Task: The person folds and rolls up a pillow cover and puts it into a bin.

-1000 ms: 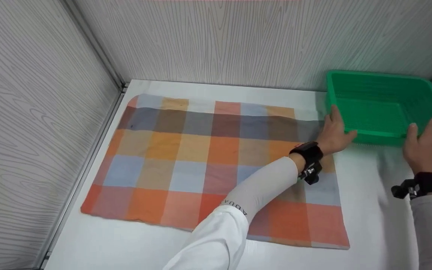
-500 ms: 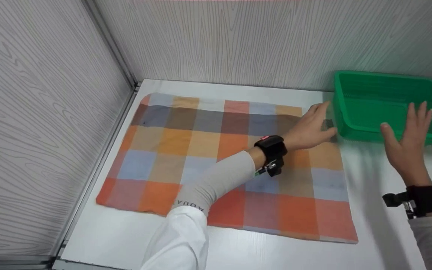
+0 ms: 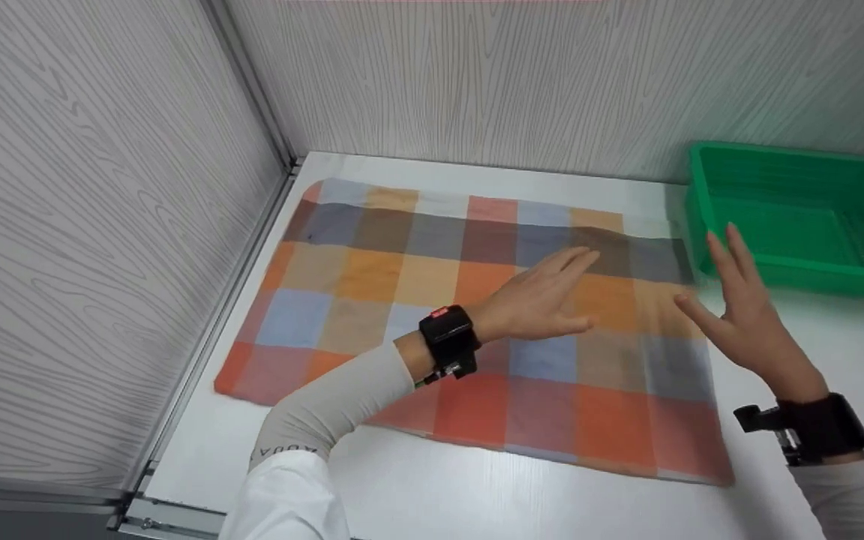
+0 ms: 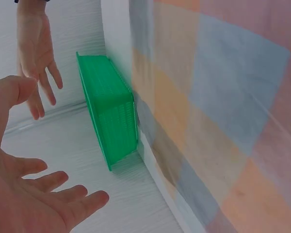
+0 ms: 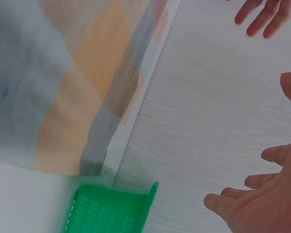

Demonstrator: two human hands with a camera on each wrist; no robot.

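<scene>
Both hands (image 3: 649,307) left the green basket (image 3: 807,217), hovering over checked cloth (image 3: 372,300).

Tabletop (image 3: 417,495): white, boxed in by pale wood-grain walls.
Cloth (image 3: 372,300): checked orange, blue and grey, spread flat on it.
Basket (image 3: 777,266): green, at the far right corner, just beside the cloth.

My left hand (image 3: 533,301) hovers over the right half of the cloth (image 3: 372,292), which lies flat on the table (image 3: 432,495) and spreads away to the left of my fingers. My right hand (image 3: 739,319) is raised over the cloth's right edge, just right of the left hand's fingertips. The basket (image 3: 837,277) sits on the table beyond and to the right of my right fingertips, against the back wall (image 3: 477,75), near the cloth's far right corner
</scene>
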